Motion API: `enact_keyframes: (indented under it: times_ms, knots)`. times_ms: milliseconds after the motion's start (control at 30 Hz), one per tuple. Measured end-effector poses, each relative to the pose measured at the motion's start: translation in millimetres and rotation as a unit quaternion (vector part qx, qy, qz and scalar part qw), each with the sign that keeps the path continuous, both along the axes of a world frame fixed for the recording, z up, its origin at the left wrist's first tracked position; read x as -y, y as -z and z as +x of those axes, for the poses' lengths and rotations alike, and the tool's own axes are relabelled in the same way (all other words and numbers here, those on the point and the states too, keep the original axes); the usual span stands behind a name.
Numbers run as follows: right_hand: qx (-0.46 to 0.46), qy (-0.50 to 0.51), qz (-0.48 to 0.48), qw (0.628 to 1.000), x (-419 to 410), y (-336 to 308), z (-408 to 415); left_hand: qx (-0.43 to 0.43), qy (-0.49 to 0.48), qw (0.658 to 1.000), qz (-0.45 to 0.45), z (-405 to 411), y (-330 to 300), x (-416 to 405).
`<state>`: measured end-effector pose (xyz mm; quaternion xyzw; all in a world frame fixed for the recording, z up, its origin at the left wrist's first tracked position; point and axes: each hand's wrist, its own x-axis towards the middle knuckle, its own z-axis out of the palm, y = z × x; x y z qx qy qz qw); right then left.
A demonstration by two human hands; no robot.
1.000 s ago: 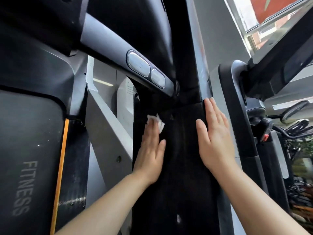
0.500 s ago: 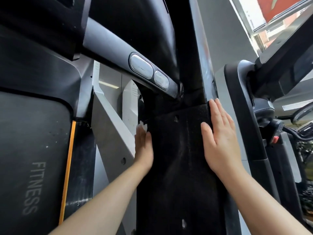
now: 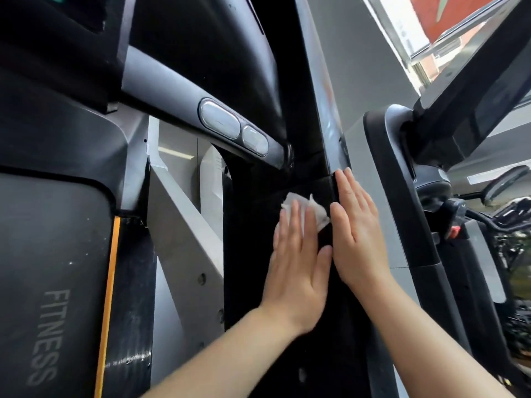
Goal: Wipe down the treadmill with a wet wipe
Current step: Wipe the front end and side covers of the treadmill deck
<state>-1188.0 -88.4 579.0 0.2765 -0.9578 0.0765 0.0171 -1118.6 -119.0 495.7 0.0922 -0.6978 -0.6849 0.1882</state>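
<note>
Head view: left hand [image 3: 296, 271] flat, fingers straight, pressing wet wipe [image 3: 311, 209] against dark upright panel [image 3: 250, 254] of treadmill. Right hand [image 3: 356, 234] flat, holding nothing, braced on panel's right edge, thumb touching left thumb. Panel's long axis vertical; unwiped length judged below and left of wipe. Left hand nearer.

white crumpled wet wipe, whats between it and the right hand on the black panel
Nothing. In the head view, the white crumpled wet wipe under the left hand reaches the thumb of the right hand on the black treadmill panel.
</note>
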Motion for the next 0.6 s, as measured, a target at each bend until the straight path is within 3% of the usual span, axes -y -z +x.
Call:
enact_keyframes:
  times_ms: [100,233,400,600]
  knots:
    - [0.017,-0.002,-0.059,0.998,0,0,-1,-0.019,0.003,0.998,-0.055,-41,-6,30]
    - [0.024,0.000,-0.104,0.994,-3,0,1,-0.019,0.038,0.995,-0.092,-14,-5,15]
    - [0.044,0.017,-0.145,0.988,-3,-1,5,0.044,0.057,0.991,-0.111,-15,-20,24]
    - [0.027,0.026,-0.112,0.993,-4,-3,7,0.147,0.050,0.982,-0.109,-73,-51,65]
